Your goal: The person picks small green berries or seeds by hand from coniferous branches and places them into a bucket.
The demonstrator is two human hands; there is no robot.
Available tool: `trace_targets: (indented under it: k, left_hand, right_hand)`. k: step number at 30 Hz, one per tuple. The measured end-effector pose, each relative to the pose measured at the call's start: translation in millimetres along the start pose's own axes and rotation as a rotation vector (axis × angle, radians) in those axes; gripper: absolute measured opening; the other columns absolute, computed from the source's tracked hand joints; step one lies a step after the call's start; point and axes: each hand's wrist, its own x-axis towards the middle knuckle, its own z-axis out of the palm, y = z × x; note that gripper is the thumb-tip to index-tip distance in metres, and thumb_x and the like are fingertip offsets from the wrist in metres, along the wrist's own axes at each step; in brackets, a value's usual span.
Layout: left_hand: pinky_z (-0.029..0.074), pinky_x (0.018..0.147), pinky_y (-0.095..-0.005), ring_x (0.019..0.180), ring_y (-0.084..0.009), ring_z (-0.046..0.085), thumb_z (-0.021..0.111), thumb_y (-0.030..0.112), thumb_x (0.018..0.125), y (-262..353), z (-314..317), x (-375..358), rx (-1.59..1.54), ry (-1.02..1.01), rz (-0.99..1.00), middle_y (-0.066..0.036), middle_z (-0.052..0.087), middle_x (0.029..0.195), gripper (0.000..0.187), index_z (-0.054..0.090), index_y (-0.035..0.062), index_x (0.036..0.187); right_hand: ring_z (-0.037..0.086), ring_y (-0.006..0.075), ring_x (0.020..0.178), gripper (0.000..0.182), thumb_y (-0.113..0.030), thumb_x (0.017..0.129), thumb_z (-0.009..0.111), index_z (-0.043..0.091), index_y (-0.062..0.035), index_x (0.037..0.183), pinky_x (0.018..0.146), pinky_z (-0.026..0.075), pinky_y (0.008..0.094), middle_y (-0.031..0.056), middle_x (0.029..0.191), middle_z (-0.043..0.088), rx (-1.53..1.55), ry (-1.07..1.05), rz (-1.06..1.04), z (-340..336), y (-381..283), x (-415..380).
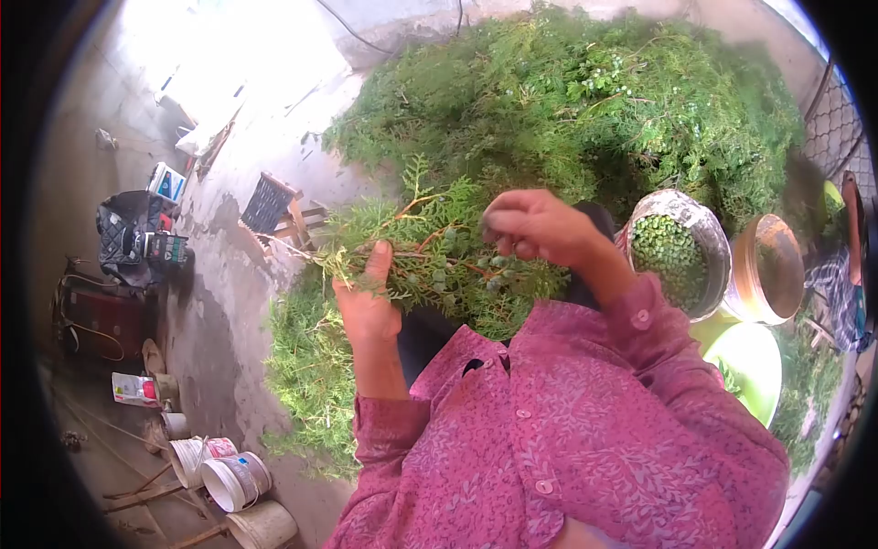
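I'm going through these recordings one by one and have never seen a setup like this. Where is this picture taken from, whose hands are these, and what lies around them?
There is no robot here. The one picture comes from a camera worn on a person's head, looking forward and down, so the pink sleeves and bare hands are the wearer's own. The left hand grips a leafy branch with small green cones on it. The right hand is at the branch, fingers bent together; whether they hold anything is too blurred to tell. Beyond lies a big heap of cut greenery. To the right, a bucket holds many small green pieces.
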Motion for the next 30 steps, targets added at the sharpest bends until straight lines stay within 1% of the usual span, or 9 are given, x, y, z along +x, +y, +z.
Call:
trace_targets:
  k: [5,7,14,20,22,26,28,29,30]
  left_hand:
    - [0.046,0.073,-0.0295,0.080,-0.0161,0.056,0.068,0.009,0.075,-3.6,4.8,-3.8,0.038,-0.078,0.071,-0.006,0.059,0.091,0.033,0.053,0.0007,0.103]
    - [0.045,0.071,-0.0280,0.079,-0.0146,0.055,0.067,0.009,0.076,-4.7,5.9,-6.3,0.052,-0.086,0.077,-0.005,0.058,0.091,0.031,0.053,0.0012,0.102]
    - [0.045,0.071,-0.0278,0.079,-0.0138,0.054,0.067,0.009,0.076,-4.6,6.3,-8.8,0.039,-0.110,0.070,-0.004,0.058,0.090,0.031,0.052,0.0022,0.102]
    - [0.047,0.076,-0.0356,0.086,-0.0206,0.055,0.069,0.006,0.072,10.1,-8.6,5.6,0.010,0.066,0.101,-0.008,0.055,0.099,0.044,0.047,0.0033,0.111]
    - [0.047,0.077,-0.0362,0.088,-0.0216,0.055,0.069,0.006,0.072,22.2,-11.1,8.2,0.006,0.070,0.144,-0.009,0.055,0.101,0.047,0.047,0.0039,0.113]
    - [0.045,0.082,-0.0379,0.094,-0.0242,0.054,0.069,0.007,0.072,38.0,-19.5,6.2,-0.011,0.159,0.144,-0.012,0.055,0.104,0.049,0.047,-0.0009,0.114]
    - [0.043,0.087,-0.0381,0.095,-0.0250,0.053,0.068,0.013,0.074,38.1,-30.0,10.1,-0.033,0.227,0.012,-0.013,0.054,0.106,0.048,0.046,-0.0059,0.113]
    - [0.043,0.087,-0.0381,0.095,-0.0250,0.053,0.068,0.013,0.074,36.0,-32.8,11.8,-0.035,0.223,0.008,-0.013,0.054,0.106,0.048,0.046,-0.0059,0.113]
    - [0.043,0.087,-0.0382,0.095,-0.0250,0.054,0.067,0.015,0.075,33.6,-34.3,12.9,-0.044,0.172,0.046,-0.013,0.054,0.106,0.048,0.046,-0.0050,0.113]
  right_hand:
    - [0.051,0.0058,0.057,0.037,-0.026,0.077,0.065,0.054,-0.0015,0.103,0.045,0.037,0.0183,0.0017,0.077,0.058,-0.051,0.011,0.028,24.7,3.0,12.2]
    - [0.049,0.0056,0.057,0.037,-0.024,0.074,0.068,0.055,-0.0007,0.099,0.045,0.036,0.0206,0.0015,0.073,0.057,0.048,0.014,-0.121,31.5,3.3,13.4]
    - [0.043,0.0067,0.050,0.028,-0.021,0.073,0.070,0.056,-0.0019,0.088,0.042,0.033,0.0224,0.0009,0.065,0.053,-0.163,0.050,-0.121,36.3,-3.8,13.2]
    - [0.047,0.0065,0.050,0.019,-0.016,0.074,0.064,0.057,-0.0021,0.086,0.043,0.037,0.0213,0.0008,0.064,0.054,-0.008,0.042,-0.198,24.3,5.8,8.6]
    - [0.047,0.0059,0.049,0.016,-0.014,0.074,0.063,0.056,-0.0030,0.082,0.042,0.037,0.0199,0.0007,0.063,0.054,0.097,0.118,-0.214,4.0,4.4,-2.0]
    - [0.044,0.0039,0.049,0.015,-0.006,0.075,0.059,0.058,-0.0057,0.090,0.040,0.033,0.0167,-0.0008,0.064,0.052,0.205,0.604,-0.396,-62.5,4.1,-49.0]
    - [0.042,0.0043,0.047,0.014,-0.009,0.077,0.059,0.059,-0.0070,0.091,0.040,0.032,0.0174,-0.0024,0.064,0.053,0.025,0.878,-0.471,-103.2,19.6,-78.9]
    - [0.047,0.0049,0.051,0.018,-0.012,0.077,0.060,0.059,-0.0061,0.095,0.044,0.037,0.0182,-0.0015,0.067,0.055,-0.140,1.045,-0.335,-133.1,38.9,-93.2]
    - [0.058,0.0163,0.062,0.031,-0.018,0.076,0.062,0.058,-0.0049,0.103,0.055,0.047,0.0279,0.0039,0.076,0.062,-0.503,1.112,-0.173,-171.2,67.1,-105.0]
